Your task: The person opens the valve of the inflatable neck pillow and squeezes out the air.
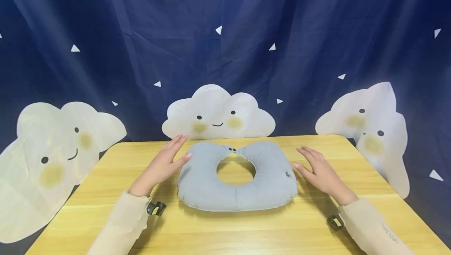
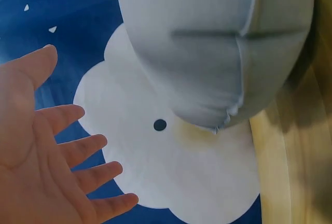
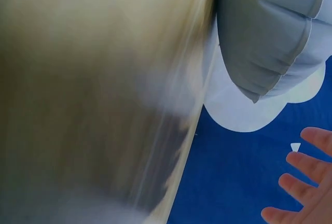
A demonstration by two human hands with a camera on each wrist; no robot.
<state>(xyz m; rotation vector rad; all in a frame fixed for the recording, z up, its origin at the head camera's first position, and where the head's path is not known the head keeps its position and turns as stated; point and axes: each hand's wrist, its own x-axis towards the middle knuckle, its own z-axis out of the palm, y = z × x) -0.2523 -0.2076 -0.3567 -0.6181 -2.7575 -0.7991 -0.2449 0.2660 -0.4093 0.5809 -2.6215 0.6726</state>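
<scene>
A puffed-up grey-blue inflatable travel neck pillow (image 1: pixel 237 198) lies on the wooden table, its round hole facing up and its two ends meeting at a small fastening with dark snaps (image 1: pixel 232 150) at the far side. A small dark valve or mark (image 1: pixel 288 174) shows on its right side. My left hand (image 1: pixel 163 167) is held at the pillow's left edge, fingers straight; the left wrist view shows the palm (image 2: pixel 31 167) facing the pillow's seamed side (image 2: pixel 207 53). On the other side, my right hand (image 1: pixel 322 174) hovers beside the right edge with fingers extended and nothing in it.
The wooden table (image 1: pixel 232 231) has rounded far corners. Behind it hangs a dark blue curtain (image 1: pixel 190 51) printed with white triangles and smiling clouds (image 1: pixel 218 110). Both sleeves are beige, with a small black mount (image 1: pixel 156 208) at each wrist.
</scene>
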